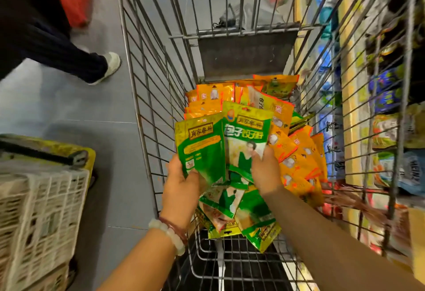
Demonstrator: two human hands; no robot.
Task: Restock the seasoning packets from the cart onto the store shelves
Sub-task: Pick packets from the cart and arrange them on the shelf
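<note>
A wire cart (147, 97) holds many seasoning packets. Orange packets (296, 155) are piled at its far and right side, and green packets (253, 217) lie loose near me. My left hand (181, 187) grips a green packet (202, 150) by its lower edge, its back side facing me. My right hand (266, 171) holds another green packet (246, 134), front side up, overlapping the first. Both packets are lifted above the pile inside the cart. The store shelves (368, 116) stand just right of the cart, seen through its wires.
A white plastic crate (39, 212) sits on a yellow trolley (76, 148) at the left. Another person's leg and shoe (110, 65) step across the grey floor at the upper left. The shelves on the right carry several bagged goods.
</note>
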